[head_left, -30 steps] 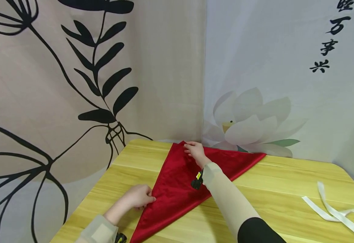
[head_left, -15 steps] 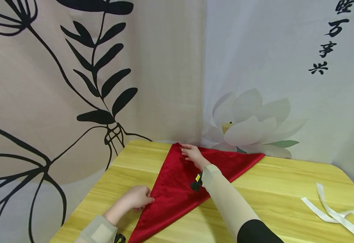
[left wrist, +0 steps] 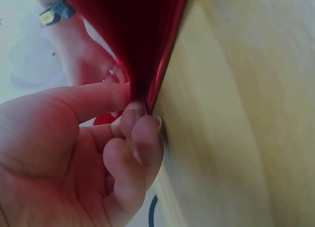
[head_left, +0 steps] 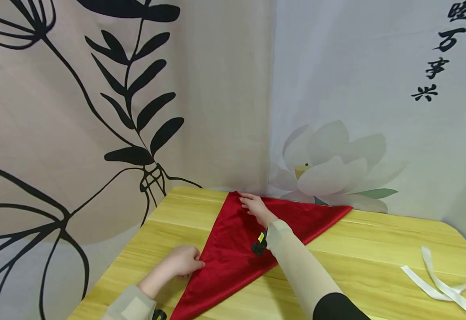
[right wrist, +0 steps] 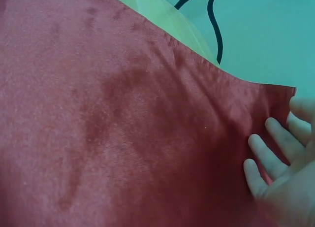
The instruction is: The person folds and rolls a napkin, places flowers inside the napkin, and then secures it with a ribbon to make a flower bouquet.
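A red satin cloth [head_left: 233, 249] lies on the table in a triangle, its long edge facing the front right. My left hand [head_left: 182, 262] pinches its left edge; in the left wrist view, the thumb and curled fingers of the left hand [left wrist: 103, 148] meet on the cloth's [left wrist: 133, 35] gathered border. At the far corner is my right hand [head_left: 257, 208]. Seen in the right wrist view, the thumb and forefinger of the right hand [right wrist: 285, 158] come together by the cloth's [right wrist: 123, 118] corner, the other fingers spread against it. Creases run toward that corner.
A light wood-grain table [head_left: 361, 262] carries everything. White ribbon [head_left: 443, 284] lies loosely looped at its right side. Behind the far edge hang a beige backdrop [head_left: 221, 98] with black plant drawings and a pale backdrop [head_left: 377, 66] with a lotus and characters.
My right hand has lowered slightly at the far corner, and the cloth's raised tip there has come down. The left hand stays on the left edge. The head view shifts a little.
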